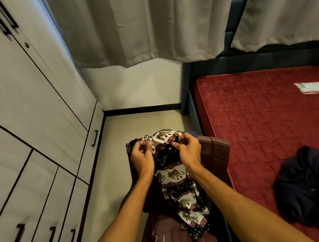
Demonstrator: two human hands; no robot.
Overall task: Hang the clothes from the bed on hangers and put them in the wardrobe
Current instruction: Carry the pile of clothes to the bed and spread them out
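An elephant-print garment point(177, 181) in black, white and red hangs in front of me, over a maroon suitcase point(170, 239). My left hand point(141, 155) pinches its top edge on the left side. My right hand point(188, 149) pinches the same edge on the right. Whether a hanger sits inside the cloth is hidden. A crumpled dark navy garment point(313, 188) lies on the red mattress point(266, 119) to my right. The white wardrobe point(22, 118) fills the left side, its doors closed.
A clear plastic packet point(312, 88) lies far back on the mattress. Grey curtains point(141, 21) hang over the far wall. A narrow strip of tiled floor point(109, 178) runs between the wardrobe and the suitcase. The dark bed frame point(191, 96) borders the mattress.
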